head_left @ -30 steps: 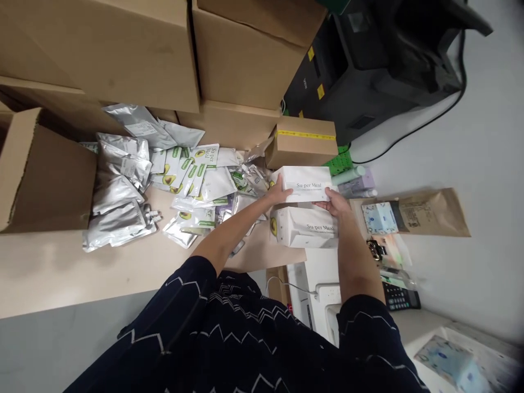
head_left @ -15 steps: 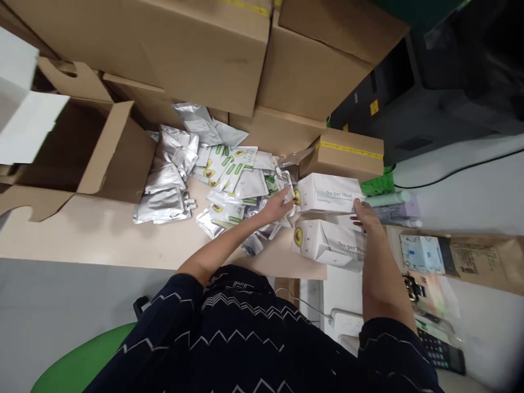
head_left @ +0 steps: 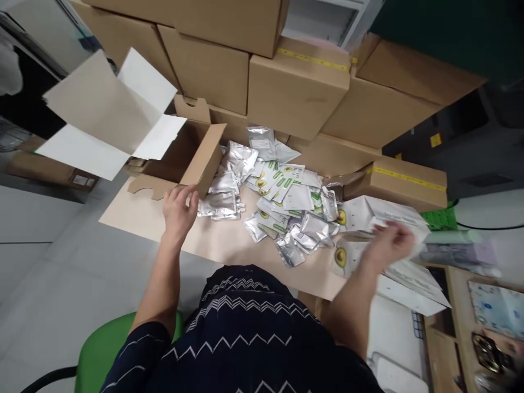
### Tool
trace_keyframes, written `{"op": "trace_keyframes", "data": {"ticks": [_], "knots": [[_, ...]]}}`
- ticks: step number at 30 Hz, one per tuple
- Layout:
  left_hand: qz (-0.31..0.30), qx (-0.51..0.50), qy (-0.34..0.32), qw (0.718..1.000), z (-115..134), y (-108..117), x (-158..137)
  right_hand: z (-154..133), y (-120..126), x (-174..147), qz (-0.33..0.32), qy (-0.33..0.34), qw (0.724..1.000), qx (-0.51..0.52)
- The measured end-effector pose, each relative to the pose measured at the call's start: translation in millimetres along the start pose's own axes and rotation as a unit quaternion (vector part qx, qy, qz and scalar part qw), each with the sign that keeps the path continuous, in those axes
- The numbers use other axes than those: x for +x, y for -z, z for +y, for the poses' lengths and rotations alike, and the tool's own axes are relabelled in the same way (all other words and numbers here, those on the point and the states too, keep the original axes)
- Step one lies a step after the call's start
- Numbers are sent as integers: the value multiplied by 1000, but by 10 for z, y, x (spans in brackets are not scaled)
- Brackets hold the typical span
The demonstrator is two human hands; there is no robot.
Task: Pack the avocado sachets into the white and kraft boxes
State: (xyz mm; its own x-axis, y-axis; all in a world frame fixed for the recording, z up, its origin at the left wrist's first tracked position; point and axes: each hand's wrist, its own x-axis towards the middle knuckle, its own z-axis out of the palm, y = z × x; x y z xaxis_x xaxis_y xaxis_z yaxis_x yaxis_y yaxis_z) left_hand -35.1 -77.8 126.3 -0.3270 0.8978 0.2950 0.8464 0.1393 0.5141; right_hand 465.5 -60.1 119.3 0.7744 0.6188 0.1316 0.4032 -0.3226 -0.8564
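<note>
My left hand [head_left: 180, 213] is at the front edge of an open cardboard box [head_left: 207, 164], its fingers loosely apart and nothing visible in them. My right hand [head_left: 388, 245], blurred by motion, is over two white cartons with an avocado print: a rear carton [head_left: 356, 210] and a front carton [head_left: 409, 295]. Whether its fingers grip a carton flap does not show. Between my hands lies a loose pile of white and green pouches [head_left: 297, 196]. Plain silver pouches [head_left: 223, 202] lie beside the cardboard box.
A white carton with spread flaps [head_left: 110, 114] rests on the cardboard box at the left. Large closed boxes [head_left: 295, 93] line the back of the table [head_left: 143, 215]. At the right are a taped box [head_left: 405, 183] and a green basket [head_left: 444, 218]. A green chair [head_left: 94, 349] is behind me.
My left hand has gone from the pouches leftward to the cardboard box. The right hand has shifted over the white cartons and is blurred. My view has swung to the left.
</note>
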Motion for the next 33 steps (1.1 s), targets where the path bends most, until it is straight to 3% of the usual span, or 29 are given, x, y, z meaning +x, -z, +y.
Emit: {"op": "trace_keyframes", "data": {"ticks": [1, 3, 6, 10, 13, 17, 26, 33], "knots": [[-17, 43, -3, 999, -91, 29, 80, -51, -223, -317, -33, 39, 998, 34], [-56, 101, 2, 993, -227, 30, 231, -113, -647, -913, -192, 103, 975, 52], [-104, 148, 20, 983, -324, -12, 383, -155, -1081, -1602, -393, 230, 889, 42], [-144, 175, 23, 974, -321, -6, 445, -199, -1277, -2078, -522, 318, 791, -18], [-165, 177, 22, 970, -317, 9, 481, -241, -1322, -2219, -557, 353, 746, -91], [-187, 155, 18, 970, -350, -15, 565, -314, -1376, -2302, -579, 368, 713, -140], [-239, 112, 22, 964, -406, 56, 642, -420, -1439, -2362, -602, 365, 700, -118], [-213, 93, 27, 972, -494, 12, 643, -421, -1444, -2357, -623, 353, 685, -130]]}}
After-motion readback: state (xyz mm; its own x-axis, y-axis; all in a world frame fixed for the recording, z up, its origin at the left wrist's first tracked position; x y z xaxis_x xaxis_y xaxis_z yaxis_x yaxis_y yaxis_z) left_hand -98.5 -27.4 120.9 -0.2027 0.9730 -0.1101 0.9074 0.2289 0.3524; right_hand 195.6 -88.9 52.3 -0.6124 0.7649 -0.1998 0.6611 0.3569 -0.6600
